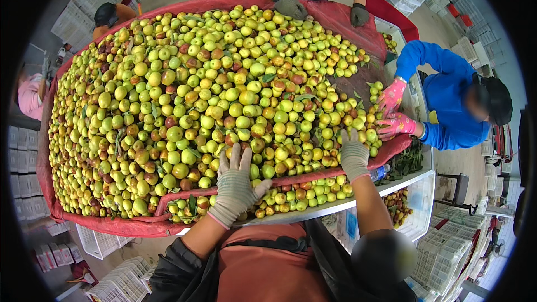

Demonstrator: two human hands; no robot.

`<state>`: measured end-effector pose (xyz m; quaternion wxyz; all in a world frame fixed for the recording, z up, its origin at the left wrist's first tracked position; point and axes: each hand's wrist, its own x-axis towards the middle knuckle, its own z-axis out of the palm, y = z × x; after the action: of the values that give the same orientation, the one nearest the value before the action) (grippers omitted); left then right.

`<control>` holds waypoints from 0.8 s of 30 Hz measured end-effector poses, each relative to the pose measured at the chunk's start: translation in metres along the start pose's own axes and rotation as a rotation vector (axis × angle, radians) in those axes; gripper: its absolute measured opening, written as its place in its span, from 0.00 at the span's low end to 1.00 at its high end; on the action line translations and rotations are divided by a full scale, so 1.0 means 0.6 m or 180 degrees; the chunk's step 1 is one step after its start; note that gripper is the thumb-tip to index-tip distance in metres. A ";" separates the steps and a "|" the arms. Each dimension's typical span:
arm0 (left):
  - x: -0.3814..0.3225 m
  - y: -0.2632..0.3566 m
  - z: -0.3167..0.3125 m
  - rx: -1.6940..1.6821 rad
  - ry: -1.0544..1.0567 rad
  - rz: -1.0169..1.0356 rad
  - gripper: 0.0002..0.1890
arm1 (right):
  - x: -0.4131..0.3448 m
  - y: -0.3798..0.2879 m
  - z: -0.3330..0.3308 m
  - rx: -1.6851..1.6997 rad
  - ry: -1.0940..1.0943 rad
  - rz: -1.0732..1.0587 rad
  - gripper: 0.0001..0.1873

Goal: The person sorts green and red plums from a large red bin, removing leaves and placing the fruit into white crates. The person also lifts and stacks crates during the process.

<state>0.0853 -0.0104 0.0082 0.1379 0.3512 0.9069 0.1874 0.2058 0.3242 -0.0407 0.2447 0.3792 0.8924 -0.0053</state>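
A broad heap of green and reddish-brown fresh jujubes (201, 92) fills the red-lined sorting table in front of me. My left hand (237, 186), in a striped grey knit glove, reaches over the padded red rim (308, 178). Its fingers are spread on the near jujubes and its thumb stands apart. Farther right, my right hand (354, 157), gloved alike, lies on the heap with its fingers pointing away from me. Two of its fingers show apart; its thumb is hidden. Between the rim and the white table edge (304, 214) runs a strip of more jujubes (310, 195).
At the right, a person in blue (447, 88) has pink gloved hands (394, 128) at the heap. Across from me, another person's dark-gloved hand (289, 5) touches the fruit. A plastic bottle (379, 172) and leaves (405, 163) lie near a white crate (413, 207) holding jujubes.
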 end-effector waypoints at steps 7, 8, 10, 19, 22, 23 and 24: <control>0.088 0.024 0.016 0.0185 -0.0225 -0.0427 0.46 | -0.098 -0.077 -0.046 0.0980 -0.0314 -0.1178 0.19; 0.097 0.027 0.016 0.0247 -0.0261 -0.0417 0.45 | -0.118 -0.100 -0.049 0.1236 -0.0320 -0.1420 0.21; 0.110 0.034 0.018 0.0357 -0.0322 -0.0429 0.43 | -0.145 -0.139 -0.051 0.1414 -0.0735 -0.1436 0.26; 0.049 -0.044 -0.039 0.0084 -0.0330 0.0441 0.34 | -0.103 -0.087 -0.046 -0.0187 -0.0254 -0.0571 0.12; 0.004 -0.073 -0.063 0.0054 -0.0300 0.0350 0.36 | -0.081 -0.028 -0.054 0.0325 -0.0293 -0.0542 0.14; -0.004 -0.079 -0.065 0.0113 -0.0412 0.0224 0.37 | -0.082 -0.025 -0.052 0.0470 -0.0376 -0.0488 0.15; -0.011 -0.084 -0.065 0.0189 -0.0484 0.0149 0.37 | -0.081 -0.030 -0.050 0.0743 -0.0396 -0.0630 0.16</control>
<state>0.0455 -0.0590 0.0220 0.1914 0.3895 0.8906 0.1363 0.2096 0.2843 0.0039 0.2520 0.3142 0.9018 -0.1566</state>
